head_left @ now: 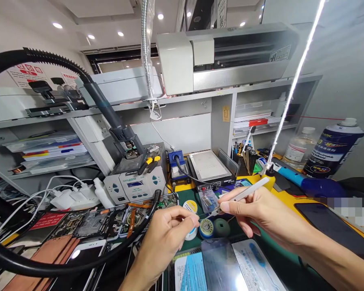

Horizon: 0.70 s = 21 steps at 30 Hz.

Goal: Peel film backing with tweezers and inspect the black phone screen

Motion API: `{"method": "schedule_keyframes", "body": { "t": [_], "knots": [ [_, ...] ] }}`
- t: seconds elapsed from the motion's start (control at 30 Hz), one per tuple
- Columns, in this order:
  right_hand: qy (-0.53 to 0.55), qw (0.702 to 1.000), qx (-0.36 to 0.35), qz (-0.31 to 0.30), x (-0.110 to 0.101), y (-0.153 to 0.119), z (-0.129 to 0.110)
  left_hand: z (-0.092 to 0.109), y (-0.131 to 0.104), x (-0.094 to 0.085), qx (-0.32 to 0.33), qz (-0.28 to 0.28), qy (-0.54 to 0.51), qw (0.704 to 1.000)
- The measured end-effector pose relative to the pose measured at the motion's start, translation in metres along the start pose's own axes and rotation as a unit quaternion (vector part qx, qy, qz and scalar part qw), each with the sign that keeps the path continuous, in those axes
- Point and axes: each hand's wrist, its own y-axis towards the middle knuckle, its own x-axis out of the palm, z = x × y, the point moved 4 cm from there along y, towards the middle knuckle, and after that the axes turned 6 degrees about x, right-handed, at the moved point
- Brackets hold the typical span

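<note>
My right hand (253, 208) grips a slim light-grey tool (248, 190) like a pen, its narrow, blade-like tip pointing down and left. Close to that tip, my left hand (174, 232) is closed in a pinch; whatever its fingertips hold is hidden or too small to name. Below and between the hands stand small round tins: a blue one with a yellow label (206, 228), a dark green one (222, 228) and a yellow-and-white one (190, 206). Nearer to me lies a dark, glossy glass panel (221, 262), with blue-and-white printed packs (251, 258) on both sides.
A hot-air station (136, 184) with a black hose (79, 270) occupies the left, near opened phones (94, 222). Behind the tins sits a flat heating plate (210, 165). A spray can (333, 147), a clear bottle (299, 147) and a dark phone (333, 226) are at right.
</note>
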Motion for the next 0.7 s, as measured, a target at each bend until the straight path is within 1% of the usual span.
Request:
{"method": "schedule_keyframes", "body": {
  "t": [0.27,0.5,0.6,0.7],
  "knots": [
    [-0.008,1.000,-0.001,-0.001,0.000,-0.001,-0.002,0.000,0.000,0.002,0.011,-0.010,0.002,1.000],
    [-0.022,1.000,0.002,0.007,0.002,-0.002,-0.003,0.002,-0.001,0.004,0.040,-0.012,0.022,0.999],
    [-0.034,0.999,0.001,-0.002,-0.002,-0.003,-0.005,0.002,0.000,0.002,0.047,0.000,0.025,0.999],
    [-0.052,0.999,-0.003,0.004,-0.013,-0.007,-0.013,0.006,0.003,0.000,0.066,0.019,0.023,0.997]
  ]
}}
